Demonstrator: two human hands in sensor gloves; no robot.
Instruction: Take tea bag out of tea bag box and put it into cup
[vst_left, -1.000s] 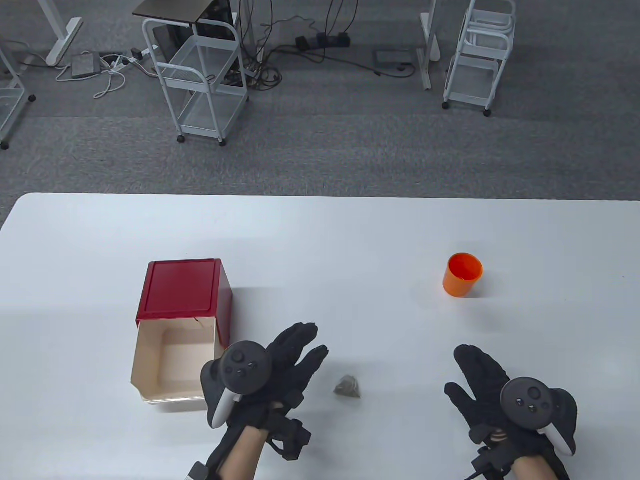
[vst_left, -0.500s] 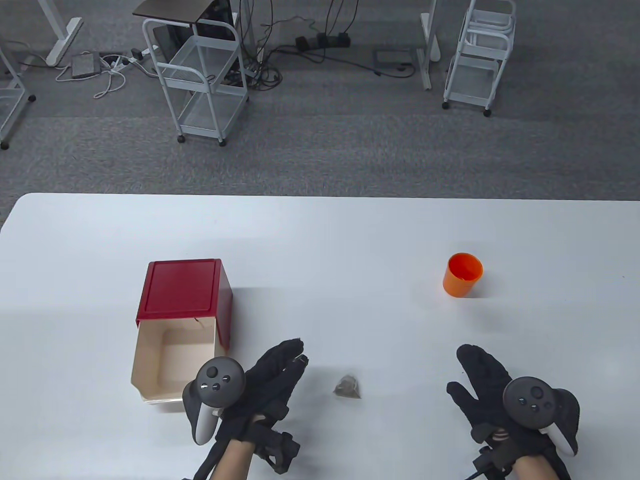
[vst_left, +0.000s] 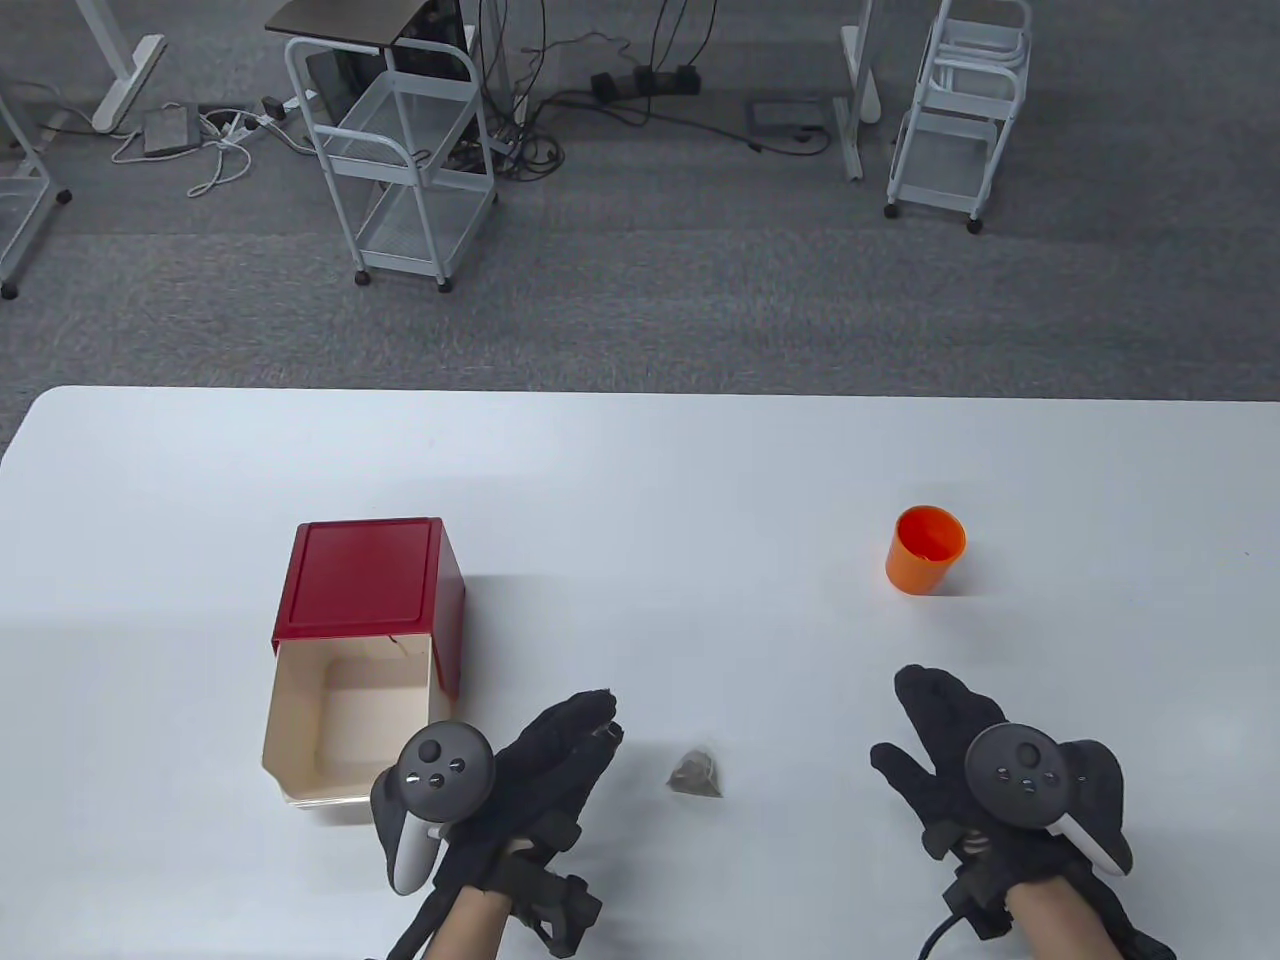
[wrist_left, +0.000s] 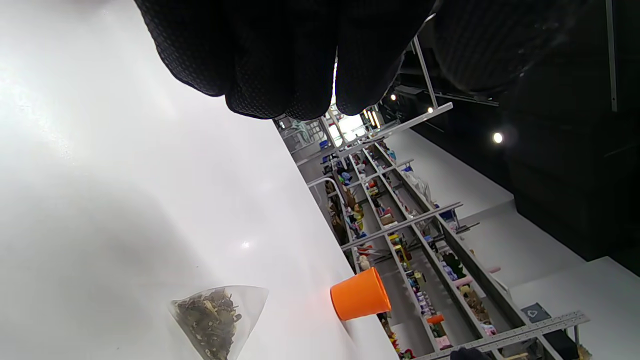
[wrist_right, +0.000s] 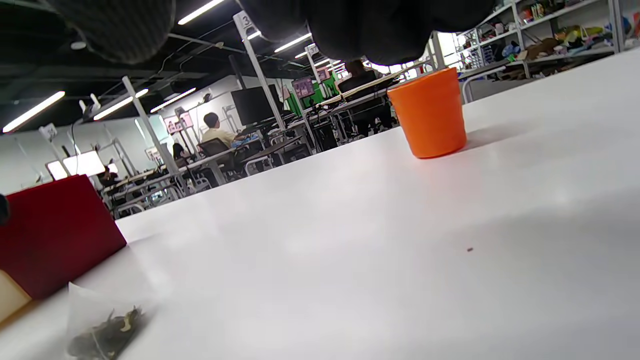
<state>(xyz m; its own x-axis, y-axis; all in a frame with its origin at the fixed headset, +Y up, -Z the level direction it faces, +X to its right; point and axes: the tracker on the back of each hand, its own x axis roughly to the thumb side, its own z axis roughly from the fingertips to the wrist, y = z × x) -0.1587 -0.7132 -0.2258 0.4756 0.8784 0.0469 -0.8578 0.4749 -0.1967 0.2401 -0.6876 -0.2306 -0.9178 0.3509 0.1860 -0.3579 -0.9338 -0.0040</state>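
A pyramid tea bag (vst_left: 697, 774) lies on the white table between my hands; it also shows in the left wrist view (wrist_left: 215, 317) and the right wrist view (wrist_right: 102, 332). The red tea bag box (vst_left: 362, 652) stands at the left with its cream drawer pulled open; the drawer looks empty. The orange cup (vst_left: 925, 549) stands upright at the right; it also shows in the left wrist view (wrist_left: 360, 294) and the right wrist view (wrist_right: 429, 113). My left hand (vst_left: 570, 735) is open and empty, left of the tea bag. My right hand (vst_left: 930, 720) is open and empty, right of the tea bag, in front of the cup.
The white table (vst_left: 640, 470) runs to its far edge at mid-frame. Beyond it is grey carpet with white wire carts (vst_left: 405, 150) and cables.
My left hand drew back from beside the tea bag toward the front edge, then held still. My right hand moved a little left and forward. The tea bag, box and cup stayed put.
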